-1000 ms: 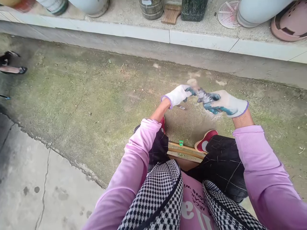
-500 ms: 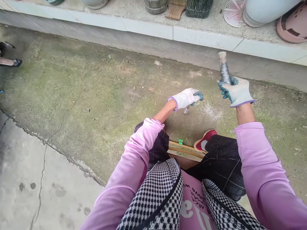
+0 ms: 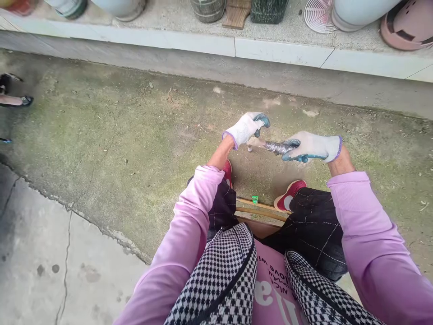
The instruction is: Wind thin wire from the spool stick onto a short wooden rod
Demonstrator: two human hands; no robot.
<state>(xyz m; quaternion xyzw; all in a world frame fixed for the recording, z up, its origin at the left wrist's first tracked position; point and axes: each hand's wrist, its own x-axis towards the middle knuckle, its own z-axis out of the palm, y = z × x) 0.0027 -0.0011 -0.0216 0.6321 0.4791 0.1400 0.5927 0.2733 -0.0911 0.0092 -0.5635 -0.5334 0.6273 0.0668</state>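
The fingers of my gloved right hand (image 3: 309, 146) clasped a spool (image 3: 279, 147) of silvery strand, lying almost level above the ground (image 3: 135, 135) between my shoes (image 3: 289, 197) and the ledge (image 3: 203, 43) — gripped at one end, I judged, so the windings and pale tip were left free. My left hand (image 3: 246, 128) hung near that tip, fingers curled; whether they pinched a strand too fine to show, I could not tell. Along the ledge's front edge stood containers, perhaps set there to be out of the way: a ribbed bucket (image 3: 208, 10) and a dark tub (image 3: 269, 10), with a wooden board (image 3: 237, 13) between them, then a pale jar (image 3: 361, 11) and a pink pot (image 3: 409, 25) farther right. Their tops were out of view — what they held, I could not see.
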